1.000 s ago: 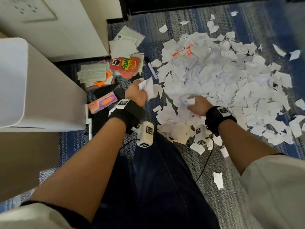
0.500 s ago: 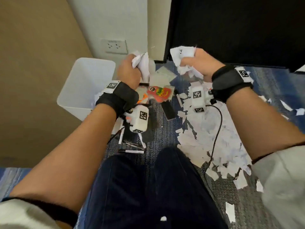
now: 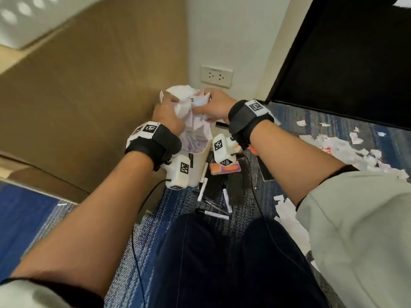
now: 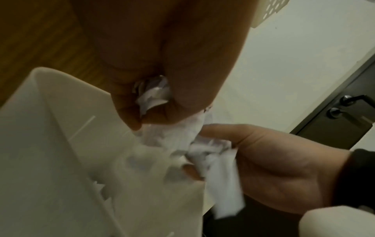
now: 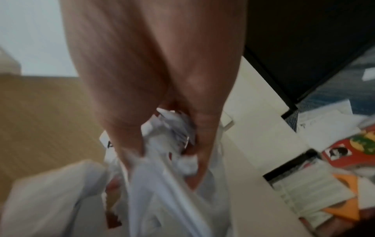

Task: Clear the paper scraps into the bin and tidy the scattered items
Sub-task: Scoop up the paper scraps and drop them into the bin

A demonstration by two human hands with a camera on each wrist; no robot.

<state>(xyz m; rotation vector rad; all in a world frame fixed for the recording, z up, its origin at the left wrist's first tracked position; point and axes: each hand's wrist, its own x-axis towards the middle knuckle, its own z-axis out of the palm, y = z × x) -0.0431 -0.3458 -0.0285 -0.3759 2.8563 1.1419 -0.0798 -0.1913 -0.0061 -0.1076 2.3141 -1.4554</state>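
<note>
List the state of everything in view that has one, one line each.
left hand: grip curled round a wad of paper scraps, above the bin.
right hand: grip curled round paper scraps, above the bin.
paper scraps: bunched between both hands, some hanging into the bin.
bin: upright, open, paper inside.
floor scraps: scattered on the carpet.
marker: lying flat, capped.

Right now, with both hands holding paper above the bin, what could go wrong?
1. The left hand and right hand hold a bulky wad of paper scraps over the narrow white bin; loose pieces may fall outside its rim.
2. The bin already looks nearly full, so new scraps may spill over.
3. Markers lie on the carpet close to the knees and could be knelt on.
</note>
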